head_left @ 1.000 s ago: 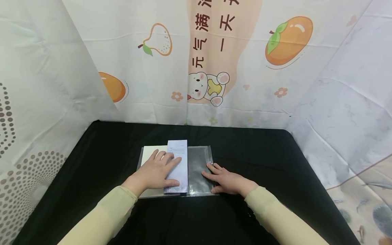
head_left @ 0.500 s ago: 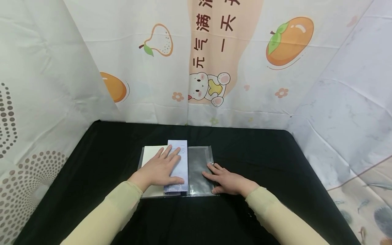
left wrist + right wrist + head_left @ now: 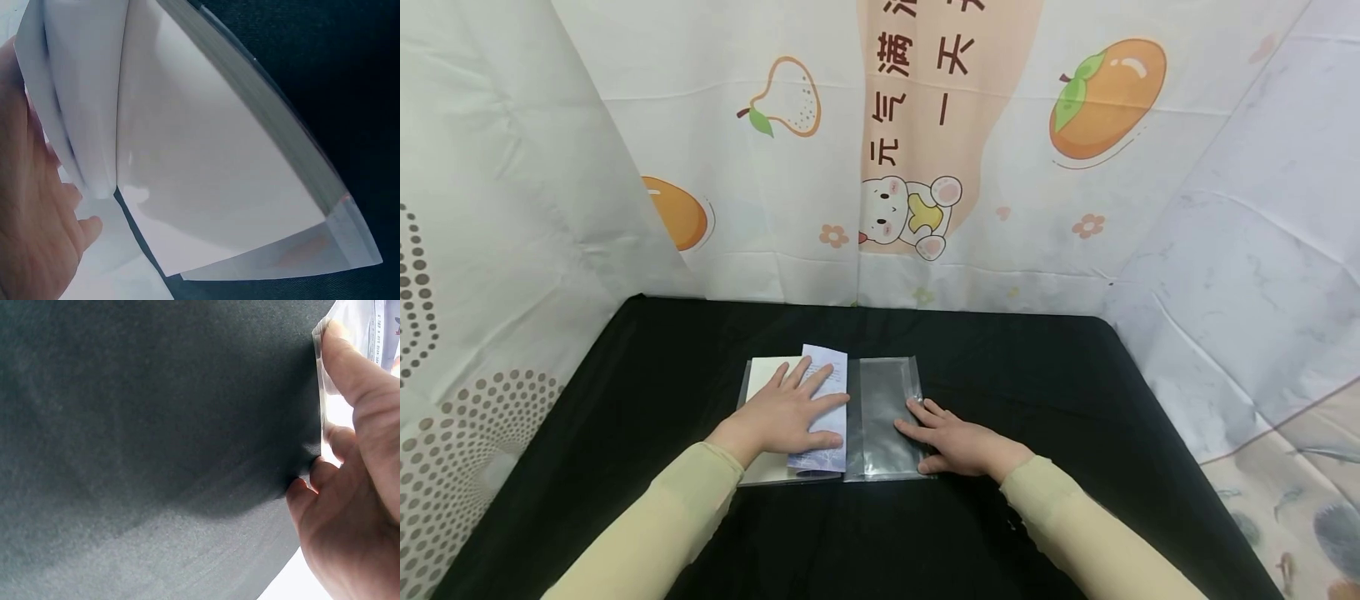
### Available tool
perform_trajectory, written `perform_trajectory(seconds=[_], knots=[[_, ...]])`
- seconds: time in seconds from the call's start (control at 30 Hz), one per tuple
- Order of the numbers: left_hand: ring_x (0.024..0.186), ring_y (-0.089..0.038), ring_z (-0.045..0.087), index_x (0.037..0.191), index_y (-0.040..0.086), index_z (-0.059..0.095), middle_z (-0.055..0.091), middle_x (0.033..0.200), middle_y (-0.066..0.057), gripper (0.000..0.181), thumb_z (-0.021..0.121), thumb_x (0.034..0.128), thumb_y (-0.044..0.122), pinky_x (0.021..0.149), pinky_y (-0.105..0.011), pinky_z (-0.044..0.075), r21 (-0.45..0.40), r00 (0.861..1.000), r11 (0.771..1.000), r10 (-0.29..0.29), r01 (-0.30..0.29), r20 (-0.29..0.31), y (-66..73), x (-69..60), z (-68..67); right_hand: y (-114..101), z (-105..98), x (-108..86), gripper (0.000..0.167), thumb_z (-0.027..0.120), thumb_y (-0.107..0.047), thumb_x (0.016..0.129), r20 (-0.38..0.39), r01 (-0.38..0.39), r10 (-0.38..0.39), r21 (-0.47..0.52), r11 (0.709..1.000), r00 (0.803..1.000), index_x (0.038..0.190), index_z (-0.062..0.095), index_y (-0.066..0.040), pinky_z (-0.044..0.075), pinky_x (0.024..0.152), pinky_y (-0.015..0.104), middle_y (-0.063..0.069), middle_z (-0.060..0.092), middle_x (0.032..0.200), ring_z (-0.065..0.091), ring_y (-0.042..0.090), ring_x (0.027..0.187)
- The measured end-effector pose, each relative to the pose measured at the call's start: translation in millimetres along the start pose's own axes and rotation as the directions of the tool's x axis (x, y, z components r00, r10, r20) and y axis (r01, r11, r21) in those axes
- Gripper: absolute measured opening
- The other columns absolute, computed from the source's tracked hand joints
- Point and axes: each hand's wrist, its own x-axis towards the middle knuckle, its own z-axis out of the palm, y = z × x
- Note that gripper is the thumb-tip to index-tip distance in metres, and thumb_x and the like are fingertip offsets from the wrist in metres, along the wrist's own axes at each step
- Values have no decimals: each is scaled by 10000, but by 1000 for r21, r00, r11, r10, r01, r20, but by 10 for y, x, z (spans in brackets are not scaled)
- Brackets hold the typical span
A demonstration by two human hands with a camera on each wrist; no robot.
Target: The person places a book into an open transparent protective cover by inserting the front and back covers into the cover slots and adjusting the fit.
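A book with cream pages point(image 3: 763, 371) lies opened on the black cloth, its outer edge wrapped in clear plastic point(image 3: 356, 240). Over its right part lies a pale blue printed paper flap point(image 3: 827, 461), slightly slanted. My left hand point(image 3: 782, 414) rests on this flap, fingers spread. In the left wrist view the flap point(image 3: 84, 94) bends up off the page below. To the right, a clear plastic sleeve point(image 3: 883, 417) lies flat. Fingers of my right hand point(image 3: 962, 443) press its right edge; in the right wrist view the thumb point(image 3: 353, 369) rests on the plastic rim.
Black cloth point(image 3: 1015, 367) covers the table around the book. A white printed curtain point(image 3: 1000, 283) hangs behind it, with further pale sheets on the left and right sides.
The paper flap has slid left and tilted a little, uncovering a dark strip beside the sleeve. My left hand has reached forward and then shifted left with it. My right hand stays in place.
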Motion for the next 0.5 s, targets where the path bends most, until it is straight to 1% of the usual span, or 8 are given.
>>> perform_trajectory(seconds=[0.17, 0.3, 0.5], knots=[[1545, -467, 144, 1515, 337, 502, 262, 1681, -124, 725, 431, 938, 769, 1185, -698, 174, 8, 1000, 1000, 3, -3, 0, -16, 8, 10, 2, 6, 1, 714, 636, -375, 1004, -4, 3, -3, -14, 1000, 1000, 1625, 297, -277, 296, 1175, 610, 22, 40, 1731, 38, 327, 1584], [1547, -462, 134, 1478, 310, 554, 284, 1670, -130, 670, 472, 952, 716, 1185, -696, 178, -5, 1000, 1000, 4, -4, 7, -34, 10, 49, 5, 6, 0, 715, 635, -375, 1004, -2, 4, -4, -20, 1000, 1000, 1626, 294, -279, 297, 1176, 605, 22, 42, 1732, 37, 324, 1584], [1548, -456, 135, 1472, 309, 559, 291, 1667, -125, 654, 454, 962, 704, 1197, -669, 185, 8, 1000, 1000, 11, -11, 7, -45, 16, 89, 10, 6, 0, 714, 633, -372, 1007, -2, 9, -9, -17, 1000, 1000, 1627, 290, -280, 293, 1178, 606, 19, 40, 1732, 32, 322, 1585]])
